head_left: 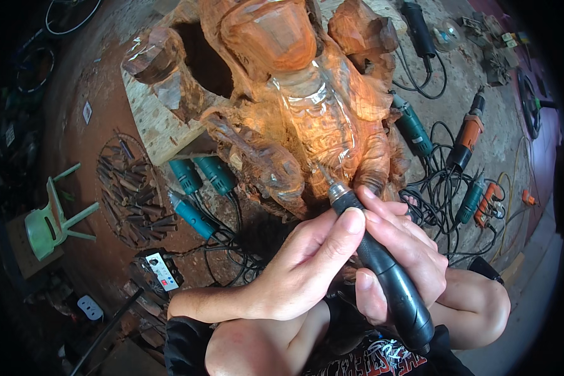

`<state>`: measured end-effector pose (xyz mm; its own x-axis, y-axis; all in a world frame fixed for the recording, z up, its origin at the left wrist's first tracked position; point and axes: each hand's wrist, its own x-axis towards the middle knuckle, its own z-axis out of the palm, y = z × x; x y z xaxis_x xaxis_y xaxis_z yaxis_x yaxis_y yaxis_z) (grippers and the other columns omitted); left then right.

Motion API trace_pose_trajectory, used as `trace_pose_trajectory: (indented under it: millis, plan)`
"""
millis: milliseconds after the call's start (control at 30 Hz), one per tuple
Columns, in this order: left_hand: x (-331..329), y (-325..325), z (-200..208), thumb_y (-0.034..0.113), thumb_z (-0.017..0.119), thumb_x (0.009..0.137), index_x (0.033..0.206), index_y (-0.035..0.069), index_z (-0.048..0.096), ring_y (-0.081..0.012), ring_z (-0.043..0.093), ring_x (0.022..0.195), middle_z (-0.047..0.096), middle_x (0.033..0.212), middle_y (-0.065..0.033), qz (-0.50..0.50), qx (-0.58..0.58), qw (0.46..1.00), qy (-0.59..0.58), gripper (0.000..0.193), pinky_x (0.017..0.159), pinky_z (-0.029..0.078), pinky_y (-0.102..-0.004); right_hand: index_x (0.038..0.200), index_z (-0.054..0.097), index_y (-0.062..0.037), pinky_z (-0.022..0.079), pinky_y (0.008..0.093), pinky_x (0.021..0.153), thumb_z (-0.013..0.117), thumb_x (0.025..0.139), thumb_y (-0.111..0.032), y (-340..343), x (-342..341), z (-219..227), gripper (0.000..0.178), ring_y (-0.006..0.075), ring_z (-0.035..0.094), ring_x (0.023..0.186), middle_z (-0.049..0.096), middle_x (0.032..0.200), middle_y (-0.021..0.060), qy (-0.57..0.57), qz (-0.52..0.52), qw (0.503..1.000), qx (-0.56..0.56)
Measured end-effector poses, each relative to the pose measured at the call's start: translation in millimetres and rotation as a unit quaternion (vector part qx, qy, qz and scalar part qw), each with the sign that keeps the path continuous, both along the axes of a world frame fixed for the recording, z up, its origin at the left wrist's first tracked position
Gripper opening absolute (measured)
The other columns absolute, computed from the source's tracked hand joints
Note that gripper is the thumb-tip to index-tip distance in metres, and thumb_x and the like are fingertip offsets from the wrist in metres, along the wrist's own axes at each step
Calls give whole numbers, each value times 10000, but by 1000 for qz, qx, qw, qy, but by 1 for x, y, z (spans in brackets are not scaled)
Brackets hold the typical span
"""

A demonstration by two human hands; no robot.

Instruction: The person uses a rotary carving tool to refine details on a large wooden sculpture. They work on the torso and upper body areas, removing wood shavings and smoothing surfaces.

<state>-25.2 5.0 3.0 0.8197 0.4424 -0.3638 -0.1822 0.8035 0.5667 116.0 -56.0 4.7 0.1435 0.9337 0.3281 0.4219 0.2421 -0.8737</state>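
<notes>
A reddish-brown wood carving (323, 125) with glossy patches on its middle stands right in front of me. I hold a black rotary carving tool (391, 285) slantwise, its thin metal bit at the lower middle of the carving; whether the bit touches the wood I cannot make out. My right hand (413, 250) wraps the tool's body from the right. From the left, my left hand (313, 260) grips its front part, thumb pressed on top near the metal collar. Some left fingertips are hidden behind the tool.
Green power grinders (200, 175) and tangled cables lie on both sides. An orange grinder (467, 138) and a black one (418, 31) are at the right. On the left are a heap of brown sticks (138, 188), a tipped pale green stool (44, 229) and a white control box (161, 271).
</notes>
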Motion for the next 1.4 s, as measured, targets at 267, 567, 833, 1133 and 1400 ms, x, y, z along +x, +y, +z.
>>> trace_pose_trajectory:
  millis: [267,567,833,1133,1400]
  plan:
    - [2,-9,-1,255,342,1024,1349,-47,370,-216,513,1182,540,1247,-173,-29,95,995,-6,444,1019,381,-336,1126,572,106,553,373,763,681,788,-144,-15,-1,0,433,379,674,900,585,1101,354,7,-10,998,56]
    - [-63,-12,10,120,514,950,1149,3,608,-198,665,928,683,999,-148,-154,274,948,39,249,802,516,-286,1306,413,93,475,346,890,552,865,-408,-63,13,15,682,274,615,961,454,1312,321,230,-210,950,8]
    - [-34,-62,109,22,553,856,746,35,559,-172,507,538,558,647,-48,421,501,742,-144,111,532,463,-262,1294,381,169,428,386,992,486,864,-314,-71,22,26,655,331,545,1135,445,1306,326,301,-263,912,89]
    - [-16,-138,133,23,612,816,859,80,584,-200,580,676,641,740,-68,410,493,736,-217,77,634,507,-274,1299,376,164,397,383,1025,395,890,-277,-102,26,41,602,314,495,1208,439,1323,299,284,-255,920,93]
    - [-22,-149,151,-31,661,764,943,104,609,-194,612,720,675,778,-56,325,499,771,-226,230,660,529,-271,1306,392,144,404,366,1002,403,885,-272,-114,27,43,592,279,549,1111,461,1317,283,282,-238,925,90]
